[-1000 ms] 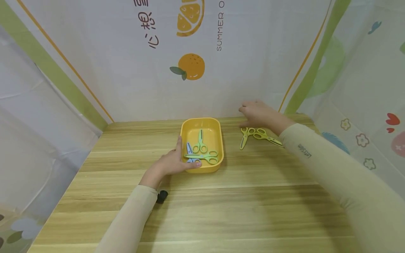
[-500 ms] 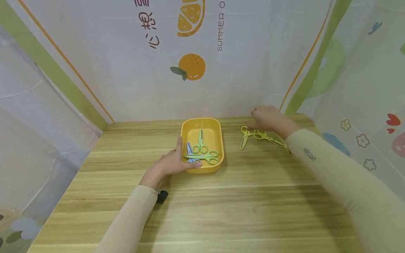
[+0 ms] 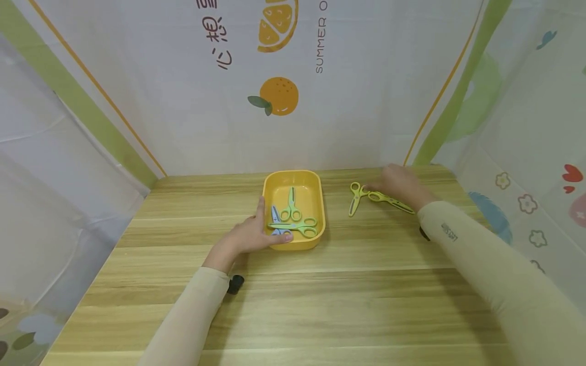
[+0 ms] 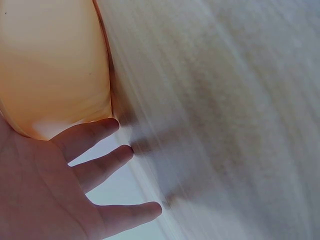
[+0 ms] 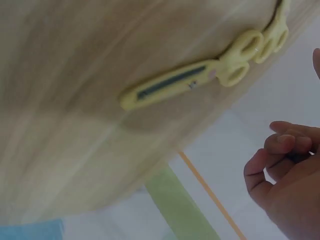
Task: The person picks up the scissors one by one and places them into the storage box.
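My left hand point(image 3: 244, 236) lies against the left side of a yellow plastic tray point(image 3: 310, 201), its thumb over the front rim. In the left wrist view its fingers are straight and spread beside the tray wall. Inside the tray are blue scissors point(image 3: 275, 213), partly covered by green scissors point(image 3: 286, 226), and a second green pair point(image 3: 291, 203) behind. My right hand point(image 3: 397, 183) hovers above two yellow scissors on the table, one pair point(image 3: 353, 206) pointing forward and another pair point(image 3: 394, 203) slanting right. The right wrist view shows its fingers loosely bent, thumb apart, holding nothing.
A wooden table point(image 3: 320, 305) bears everything and ends at a white curtain point(image 3: 348, 127) with fruit prints behind it. More printed cloth point(image 3: 526, 152) hangs along the right side. A small black object point(image 3: 235, 284) is at the left wrist.
My right hand has moved right and lower, from behind the left yellow scissors to over the right pair. The left hand and the tray have stayed put.
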Tool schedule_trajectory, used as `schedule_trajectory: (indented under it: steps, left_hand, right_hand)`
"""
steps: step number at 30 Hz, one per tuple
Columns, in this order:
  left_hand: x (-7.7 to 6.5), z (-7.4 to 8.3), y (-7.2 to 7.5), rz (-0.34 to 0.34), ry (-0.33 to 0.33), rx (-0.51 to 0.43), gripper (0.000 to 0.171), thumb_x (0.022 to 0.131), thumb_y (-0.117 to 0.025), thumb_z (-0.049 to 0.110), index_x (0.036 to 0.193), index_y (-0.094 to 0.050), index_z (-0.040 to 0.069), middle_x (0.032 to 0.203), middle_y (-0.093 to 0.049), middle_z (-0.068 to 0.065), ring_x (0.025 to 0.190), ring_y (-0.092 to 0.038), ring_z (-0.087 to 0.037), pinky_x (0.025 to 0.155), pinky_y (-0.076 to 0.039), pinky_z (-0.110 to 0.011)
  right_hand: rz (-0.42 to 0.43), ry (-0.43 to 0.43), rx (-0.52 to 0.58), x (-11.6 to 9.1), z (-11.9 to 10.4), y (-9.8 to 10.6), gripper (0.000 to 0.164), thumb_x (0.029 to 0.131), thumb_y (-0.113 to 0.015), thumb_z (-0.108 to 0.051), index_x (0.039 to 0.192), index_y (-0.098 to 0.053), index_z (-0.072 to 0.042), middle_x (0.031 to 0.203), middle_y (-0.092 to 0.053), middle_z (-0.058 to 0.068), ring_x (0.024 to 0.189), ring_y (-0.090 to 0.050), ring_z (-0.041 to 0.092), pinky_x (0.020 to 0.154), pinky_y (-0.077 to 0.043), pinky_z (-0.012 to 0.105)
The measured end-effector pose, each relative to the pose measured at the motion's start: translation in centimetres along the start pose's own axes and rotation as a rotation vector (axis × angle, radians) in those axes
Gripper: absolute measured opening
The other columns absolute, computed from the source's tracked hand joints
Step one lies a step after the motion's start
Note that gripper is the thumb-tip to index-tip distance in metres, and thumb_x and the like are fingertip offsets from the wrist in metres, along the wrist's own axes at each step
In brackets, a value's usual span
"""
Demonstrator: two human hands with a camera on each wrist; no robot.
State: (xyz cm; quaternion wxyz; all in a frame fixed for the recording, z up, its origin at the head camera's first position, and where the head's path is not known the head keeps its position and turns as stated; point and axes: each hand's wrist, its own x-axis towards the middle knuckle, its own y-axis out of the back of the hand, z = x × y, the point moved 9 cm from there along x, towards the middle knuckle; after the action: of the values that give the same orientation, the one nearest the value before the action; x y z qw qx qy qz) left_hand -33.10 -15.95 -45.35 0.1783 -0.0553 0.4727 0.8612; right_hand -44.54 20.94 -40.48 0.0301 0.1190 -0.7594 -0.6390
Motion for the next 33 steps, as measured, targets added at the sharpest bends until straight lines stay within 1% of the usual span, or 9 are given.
schedule_trajectory:
  steps: [3,6,9,11,16,23,29,33]
  left_hand:
    - [0.0,0.1,0.0,0.007,-0.006,0.009,0.146,0.080,-0.071,0.085,0.169,0.022,0.014,0.165,-0.041,-0.031,0.141,-0.058,-0.045,0.115,-0.047,-0.062]
    - [0.0,0.1,0.0,0.011,-0.009,0.009,0.145,0.081,-0.071,0.084,0.169,0.022,0.014,0.165,-0.040,-0.032,0.142,-0.057,-0.046,0.116,-0.047,-0.063]
    - [0.1,-0.1,0.0,0.010,-0.007,0.006,0.146,0.080,-0.071,0.085,0.168,0.022,0.015,0.167,-0.039,-0.031,0.144,-0.055,-0.046,0.116,-0.046,-0.063]
    - [0.2,-0.2,-0.1,0.007,-0.004,0.003,0.147,0.079,-0.070,0.086,0.168,0.023,0.016,0.167,-0.039,-0.031,0.144,-0.055,-0.046,0.116,-0.046,-0.063]
    - [0.2,-0.3,-0.2,0.000,0.000,-0.011,0.148,0.078,-0.071,0.087,0.168,0.025,0.019,0.169,-0.036,-0.028,0.145,-0.055,-0.044,0.117,-0.046,-0.061]
    - [0.2,-0.3,-0.2,0.004,-0.002,-0.016,0.148,0.077,-0.071,0.087,0.168,0.025,0.019,0.169,-0.037,-0.026,0.146,-0.053,-0.043,0.118,-0.045,-0.060]
    - [0.1,-0.3,-0.1,0.005,0.001,-0.026,0.152,0.074,-0.070,0.091,0.168,0.025,0.020,0.170,-0.037,-0.026,0.147,-0.053,-0.042,0.118,-0.045,-0.061]
    - [0.1,-0.3,-0.2,0.001,0.001,-0.026,0.152,0.074,-0.070,0.091,0.168,0.025,0.019,0.169,-0.038,-0.026,0.146,-0.054,-0.042,0.117,-0.046,-0.061]
  right_hand:
    - [0.000,-0.013,-0.003,0.3,0.6,-0.9,0.064,0.099,-0.070,-0.058,0.059,-0.044,-0.015,0.062,-0.040,-0.001,0.058,-0.040,0.017,0.054,-0.041,0.035]
    - [0.023,-0.013,0.023,0.2,0.9,-1.5,0.066,0.099,-0.070,-0.058,0.057,-0.039,-0.017,0.060,-0.033,-0.005,0.057,-0.036,0.015,0.052,-0.036,0.033]
    - [0.052,-0.017,0.050,-0.1,1.0,-1.9,0.065,0.099,-0.071,-0.056,0.058,-0.038,-0.017,0.061,-0.034,-0.003,0.059,-0.037,0.017,0.052,-0.035,0.034]
    - [0.062,-0.027,0.041,-0.2,1.1,-2.3,0.063,0.098,-0.070,-0.057,0.060,-0.040,-0.017,0.064,-0.038,-0.001,0.061,-0.041,0.020,0.053,-0.037,0.035]
    - [0.058,-0.069,0.028,-0.3,1.6,-3.1,0.060,0.096,-0.071,-0.059,0.065,-0.043,-0.015,0.069,-0.043,0.003,0.067,-0.048,0.025,0.056,-0.042,0.038]
    - [0.064,-0.081,0.038,-0.2,2.1,-3.8,0.062,0.097,-0.070,-0.060,0.065,-0.041,-0.015,0.070,-0.043,0.004,0.067,-0.048,0.024,0.057,-0.045,0.039]
    - [0.073,-0.077,0.008,0.0,2.6,-4.3,0.063,0.096,-0.069,-0.064,0.067,-0.043,-0.015,0.075,-0.053,0.009,0.070,-0.052,0.027,0.060,-0.050,0.044]
    - [0.066,-0.082,0.022,0.1,2.8,-4.7,0.063,0.096,-0.068,-0.064,0.067,-0.042,-0.015,0.076,-0.051,0.008,0.072,-0.051,0.027,0.062,-0.048,0.044]
